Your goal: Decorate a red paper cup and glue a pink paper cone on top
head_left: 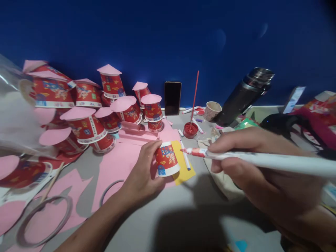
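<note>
Deep-blue wall (147,42), flat grey tabletop (136,224). My left hand (145,171) is clamped on a small red printed paper cup (168,159), apparently steadying it. Right of the cup, my right hand (265,189) pinches a slim white, red-tipped pen (259,161), nib cupward, seemingly for control.

The paper cup (167,159) is red, patterned with blue and yellow-orange motifs and edged in white, while the slim tool (262,159) has a white barrel and a red-smeared tip. Plain pink cones (109,70) top other printed red cups (111,85). The wall (157,35) is deep blue, the table (181,199) grey, the flask (233,101) black.
</note>
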Tool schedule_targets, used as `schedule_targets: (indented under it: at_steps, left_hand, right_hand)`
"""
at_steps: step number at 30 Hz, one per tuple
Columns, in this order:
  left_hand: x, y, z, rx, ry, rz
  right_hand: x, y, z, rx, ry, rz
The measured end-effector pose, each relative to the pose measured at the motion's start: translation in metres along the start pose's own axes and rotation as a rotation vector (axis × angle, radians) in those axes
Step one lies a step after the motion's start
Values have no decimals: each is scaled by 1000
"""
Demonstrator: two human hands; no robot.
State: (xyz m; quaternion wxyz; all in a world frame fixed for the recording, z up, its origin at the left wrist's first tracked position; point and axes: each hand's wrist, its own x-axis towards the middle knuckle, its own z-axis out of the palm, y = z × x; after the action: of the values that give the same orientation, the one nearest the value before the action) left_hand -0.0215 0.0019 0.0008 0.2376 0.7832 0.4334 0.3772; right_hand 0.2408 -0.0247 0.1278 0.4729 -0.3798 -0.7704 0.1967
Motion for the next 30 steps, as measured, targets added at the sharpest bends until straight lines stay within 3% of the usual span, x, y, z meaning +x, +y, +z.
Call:
schedule_targets:
  at_steps: [3,7,11,15,19,30]
  left_hand:
    - [2,2,-3,-9,-12,17]
    - [4,2,-4,-6,-29,31]
    - [5,1,-3,2,-43,31]
    - [4,1,-2,10,-61,44]
    - [2,-1,-1,5,-58,45]
    - [1,-1,0,9,-73,48]
  right_hand:
    - [-13,21,24,57,-44,71]
    - [-41,48,48,223,3,68]
    - [-52,56,61,171,46,92]
    - [-48,56,64,118,-78,-87]
    - [-47,57,63,56,-184,-117]
    - [-47,58,66,19,-162,-227]
